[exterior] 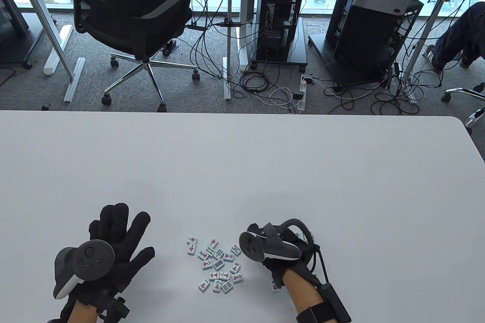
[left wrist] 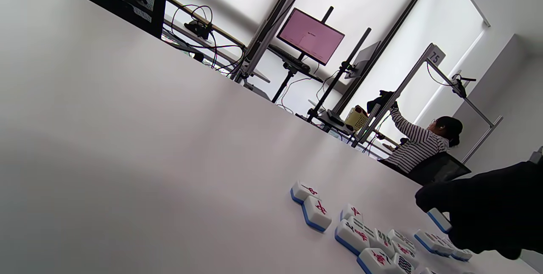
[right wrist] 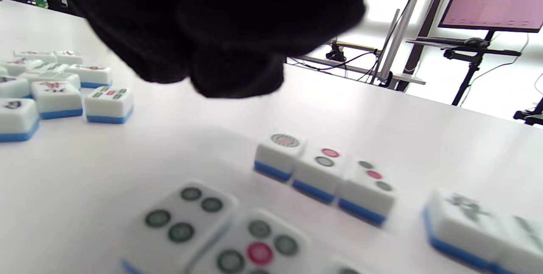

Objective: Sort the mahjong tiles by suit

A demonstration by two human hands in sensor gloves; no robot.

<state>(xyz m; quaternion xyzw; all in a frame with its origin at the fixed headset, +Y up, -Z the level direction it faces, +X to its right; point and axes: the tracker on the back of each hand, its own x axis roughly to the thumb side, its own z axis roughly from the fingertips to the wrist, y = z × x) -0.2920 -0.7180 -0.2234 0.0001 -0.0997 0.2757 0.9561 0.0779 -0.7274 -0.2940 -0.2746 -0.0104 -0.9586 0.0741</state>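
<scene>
A loose cluster of white, blue-backed mahjong tiles (exterior: 216,263) lies face up between my hands; it also shows in the left wrist view (left wrist: 360,233). My left hand (exterior: 120,230) lies flat on the table with fingers spread, left of the cluster and holding nothing. My right hand (exterior: 248,241) is at the cluster's right edge, its fingers curled under the tracker. In the left wrist view a fingertip (left wrist: 428,197) touches one tile (left wrist: 439,221); I cannot tell whether it grips it. Several dot-suit tiles (right wrist: 324,168) lie below the right hand, three of them in a row.
One tile (exterior: 276,287) peeks out beside my right wrist. The white table (exterior: 242,171) stretches wide beyond the tiles. An office chair (exterior: 132,24), cables and computer stands are on the floor past the far edge.
</scene>
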